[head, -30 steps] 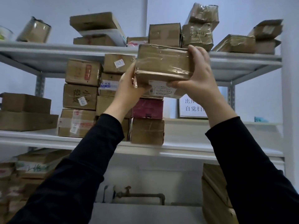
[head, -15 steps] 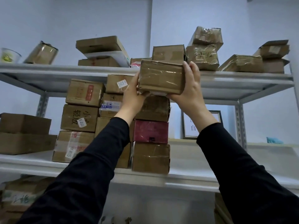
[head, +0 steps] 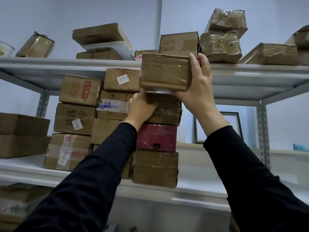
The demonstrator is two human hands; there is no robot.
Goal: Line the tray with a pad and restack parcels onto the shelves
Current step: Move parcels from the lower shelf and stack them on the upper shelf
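A brown taped parcel (head: 164,72) is raised in front of the top shelf's front edge (head: 250,68). My right hand (head: 197,84) grips its right end, fingers curled over the top corner and palm under it. My left hand (head: 142,104) supports the parcel from below at its left bottom corner, thumb and fingers curled there. Just behind the parcel on the top shelf stands another brown box (head: 178,41). No tray or pad is in view.
The middle shelf (head: 200,190) carries stacked boxes, among them a red box (head: 157,137) and a labelled box (head: 122,79). More parcels crowd the top shelf, including a crumpled taped pair (head: 220,46). A framed notice (head: 234,119) leans behind on the right.
Both hands have lifted the parcel higher, up to the top shelf's edge, and my view has tilted further upward. My left hand has slid from the parcel's side to beneath it.
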